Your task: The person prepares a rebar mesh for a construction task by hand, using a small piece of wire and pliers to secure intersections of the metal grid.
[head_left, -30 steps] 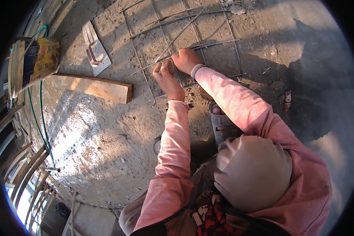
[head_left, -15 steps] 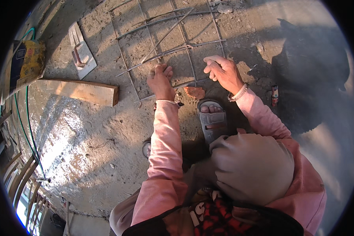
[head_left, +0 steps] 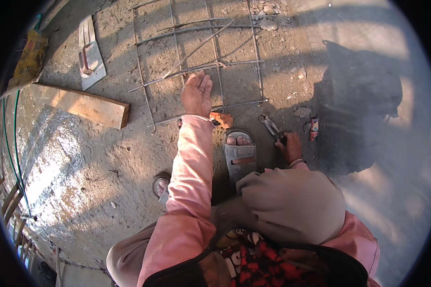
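A grid of thin steel bars [head_left: 217, 47] lies on the dirt in front of me. My left hand [head_left: 196, 98] is over its near part, palm partly turned up and fingers loosely extended; nothing shows in it. To the right of my sandalled foot, my right hand [head_left: 292, 147] is closed around the dark handles of metal pincers [head_left: 269, 123]. Their jaws point away from me, close to the ground. Between the grid's near bar and my foot lies an orange brick piece [head_left: 221, 119], partly behind my left wrist.
A wooden beam [head_left: 81, 103] lies left of the grid, with a flat metal trowel [head_left: 92, 62] beyond it. At far left are a yellow sack [head_left: 31, 60] and green hose [head_left: 17, 143]. A small red object [head_left: 313, 129] lies right of the pincers.
My right hand has moved down and back from above the grid to the pincers and taken hold of them. My left hand has stayed by the grid, its fingers now straighter.
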`<control>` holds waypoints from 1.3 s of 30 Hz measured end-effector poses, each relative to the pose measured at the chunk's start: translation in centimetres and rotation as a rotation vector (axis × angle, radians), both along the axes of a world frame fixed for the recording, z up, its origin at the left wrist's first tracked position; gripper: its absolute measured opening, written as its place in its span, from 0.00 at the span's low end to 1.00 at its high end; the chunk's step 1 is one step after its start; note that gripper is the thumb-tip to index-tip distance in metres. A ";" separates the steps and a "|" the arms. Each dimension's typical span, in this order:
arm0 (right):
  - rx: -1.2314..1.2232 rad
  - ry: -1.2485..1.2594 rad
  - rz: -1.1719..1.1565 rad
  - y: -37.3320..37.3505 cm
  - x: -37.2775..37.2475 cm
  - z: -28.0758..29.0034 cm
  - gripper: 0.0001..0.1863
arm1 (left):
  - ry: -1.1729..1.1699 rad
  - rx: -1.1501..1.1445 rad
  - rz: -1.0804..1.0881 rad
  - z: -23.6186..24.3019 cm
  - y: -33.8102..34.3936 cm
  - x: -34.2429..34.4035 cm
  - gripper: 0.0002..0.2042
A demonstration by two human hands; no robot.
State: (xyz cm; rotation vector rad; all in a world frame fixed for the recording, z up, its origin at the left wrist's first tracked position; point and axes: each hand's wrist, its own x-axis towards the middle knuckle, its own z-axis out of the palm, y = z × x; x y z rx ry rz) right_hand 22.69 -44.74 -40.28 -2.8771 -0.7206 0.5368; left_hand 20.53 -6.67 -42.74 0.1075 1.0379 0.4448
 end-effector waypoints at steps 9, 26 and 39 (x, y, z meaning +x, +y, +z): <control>0.383 0.297 -0.148 -1.4 -0.2 1.2 0.14 | 0.021 0.052 0.098 1.8 -5.6 0.1 0.11; -0.201 0.260 0.794 29.8 7.4 14.1 0.17 | -0.313 -0.056 0.121 1.8 -6.6 -0.9 0.09; -0.353 0.233 0.981 34.7 6.5 14.1 0.15 | -0.423 -0.243 0.249 0.5 -4.9 -0.5 0.09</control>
